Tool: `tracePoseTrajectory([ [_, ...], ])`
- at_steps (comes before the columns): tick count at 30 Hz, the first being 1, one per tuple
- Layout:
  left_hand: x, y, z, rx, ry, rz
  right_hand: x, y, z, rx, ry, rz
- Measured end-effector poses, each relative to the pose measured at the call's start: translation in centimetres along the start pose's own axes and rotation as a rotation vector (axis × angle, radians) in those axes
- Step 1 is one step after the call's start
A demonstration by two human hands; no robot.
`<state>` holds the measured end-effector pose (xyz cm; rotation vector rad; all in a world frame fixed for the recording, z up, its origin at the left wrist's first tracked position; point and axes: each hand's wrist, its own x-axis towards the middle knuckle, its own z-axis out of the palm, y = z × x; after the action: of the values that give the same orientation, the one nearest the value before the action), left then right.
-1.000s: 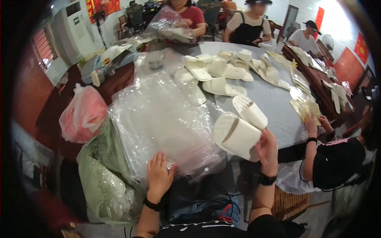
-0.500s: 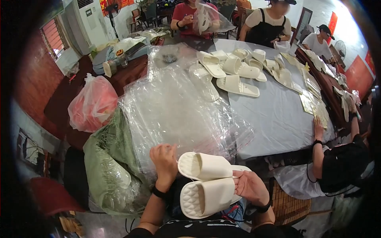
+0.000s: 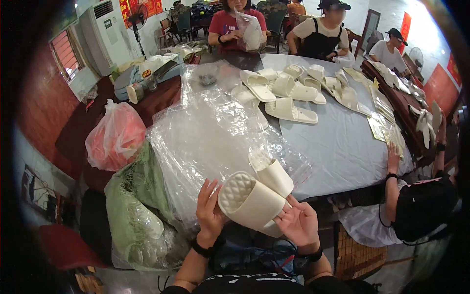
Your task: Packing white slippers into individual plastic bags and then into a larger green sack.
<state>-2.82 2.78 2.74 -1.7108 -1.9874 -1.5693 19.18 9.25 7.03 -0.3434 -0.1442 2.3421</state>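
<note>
A pair of off-white slippers with quilted insoles is held above the table's near edge. The nearer slipper (image 3: pixel 257 202) is tilted, its insole toward me; the other slipper (image 3: pixel 275 177) lies beyond it, with one end over or under clear film, I cannot tell which. My right hand (image 3: pixel 301 224) grips the pair from the right, palm up, fingers tucked at the strap openings. Beside the nearer slipper's left edge, my left hand (image 3: pixel 209 215) has its fingers raised and slightly apart. Underneath and beyond lies a pile of clear plastic bags (image 3: pixel 196 139).
More slippers (image 3: pixel 291 110) are heaped on the grey-covered table (image 3: pixel 338 152). To the left sit a pinkish plastic bag (image 3: pixel 116 137) and a green woven sack (image 3: pixel 129 210). Co-workers are around; one person's hand (image 3: pixel 393 158) rests at the right edge.
The slippers have tipped and moved up toward the bag pile, the farther one turning aslant. My left hand has gone from curled to raised fingers, closer to the pair.
</note>
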Motion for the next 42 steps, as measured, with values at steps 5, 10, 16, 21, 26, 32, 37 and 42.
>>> tracePoseTrajectory([
  [5,0.2,0.5,-0.4,-0.082,0.121,-0.064,0.6,0.7,0.4,-0.013,-0.055,-0.013],
  [10,0.6,0.8,-0.4,-0.027,0.165,-0.049,0.5,1.6,0.9,-0.111,-0.166,0.084],
  [16,1.6,0.9,-1.5,-0.344,0.305,-0.303,0.6,1.2,0.5,-0.229,-0.153,0.135],
  [21,0.6,1.4,-0.7,-0.113,-0.023,-0.001,1.1,2.2,0.9,-0.065,-0.116,0.096],
  [26,0.2,1.6,-0.8,-0.198,-0.026,0.007,1.3,2.6,1.0,-0.055,-0.106,0.01],
  [32,0.9,0.9,0.1,-0.292,0.107,-0.154,1.1,2.6,1.0,-0.07,-0.048,-0.062],
  [37,0.3,-0.4,0.4,-0.209,0.017,-0.246,0.8,3.1,1.1,-0.113,-0.096,0.051],
  [42,0.3,-0.2,0.2,-0.049,0.012,-0.199,1.1,3.3,0.7,-0.119,-0.092,0.081],
])
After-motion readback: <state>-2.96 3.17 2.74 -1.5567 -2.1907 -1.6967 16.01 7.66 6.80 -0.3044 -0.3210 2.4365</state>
